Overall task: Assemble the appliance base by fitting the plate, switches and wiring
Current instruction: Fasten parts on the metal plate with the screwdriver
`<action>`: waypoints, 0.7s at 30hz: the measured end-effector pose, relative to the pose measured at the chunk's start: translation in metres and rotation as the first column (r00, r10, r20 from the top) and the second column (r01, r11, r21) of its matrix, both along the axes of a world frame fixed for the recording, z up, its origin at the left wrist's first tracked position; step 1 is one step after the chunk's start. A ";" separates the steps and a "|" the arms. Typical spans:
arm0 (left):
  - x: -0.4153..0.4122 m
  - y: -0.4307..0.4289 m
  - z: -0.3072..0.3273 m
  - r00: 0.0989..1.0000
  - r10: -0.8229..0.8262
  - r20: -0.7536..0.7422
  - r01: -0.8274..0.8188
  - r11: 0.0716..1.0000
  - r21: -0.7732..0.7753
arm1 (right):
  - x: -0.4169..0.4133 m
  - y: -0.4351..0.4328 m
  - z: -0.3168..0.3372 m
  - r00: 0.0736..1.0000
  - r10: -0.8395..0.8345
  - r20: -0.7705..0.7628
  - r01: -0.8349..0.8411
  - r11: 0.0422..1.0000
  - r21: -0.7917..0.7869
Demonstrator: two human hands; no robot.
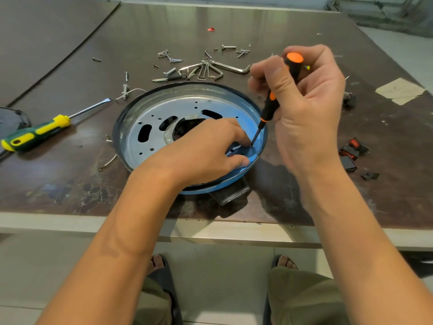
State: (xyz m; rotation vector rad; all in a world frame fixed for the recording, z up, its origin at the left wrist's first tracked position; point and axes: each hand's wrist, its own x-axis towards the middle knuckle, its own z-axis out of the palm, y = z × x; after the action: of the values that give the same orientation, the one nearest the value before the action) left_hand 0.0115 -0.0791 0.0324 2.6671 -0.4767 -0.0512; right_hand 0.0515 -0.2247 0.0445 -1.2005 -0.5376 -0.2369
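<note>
A round blue appliance base (262,134) lies on the table with a perforated metal plate (159,113) seated inside it. My left hand (206,146) rests in the base, its fingertips pinching a small screw at the plate's right side. My right hand (304,95) grips a black and orange screwdriver (271,106) held nearly upright, its tip on that screw beside my left fingers. Red rocker switches (352,150) lie on the table to the right.
A green and yellow screwdriver (37,132) lies at the left. Loose screws (171,57) and a set of hex keys (210,69) are scattered behind the base. A black lid (11,118) sits at the far left edge. The table's front edge (70,221) is near me.
</note>
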 end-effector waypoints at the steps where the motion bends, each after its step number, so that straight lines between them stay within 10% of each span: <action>1: 0.000 0.000 0.000 1.000 -0.002 -0.003 0.002 1.000 0.000 | 0.001 -0.001 0.001 1.000 0.003 -0.017 -0.003 1.000 0.006; 21: -0.003 0.001 0.003 0.998 -0.003 -0.059 0.004 1.000 0.017 | 0.007 -0.008 -0.004 0.995 -0.012 -0.095 0.015 1.000 0.024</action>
State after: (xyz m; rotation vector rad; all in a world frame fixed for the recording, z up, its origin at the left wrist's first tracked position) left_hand 0.0090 -0.0784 0.0356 2.6731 -0.4638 -0.1358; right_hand 0.0582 -0.2331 0.0407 -1.1854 -0.4428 -0.1964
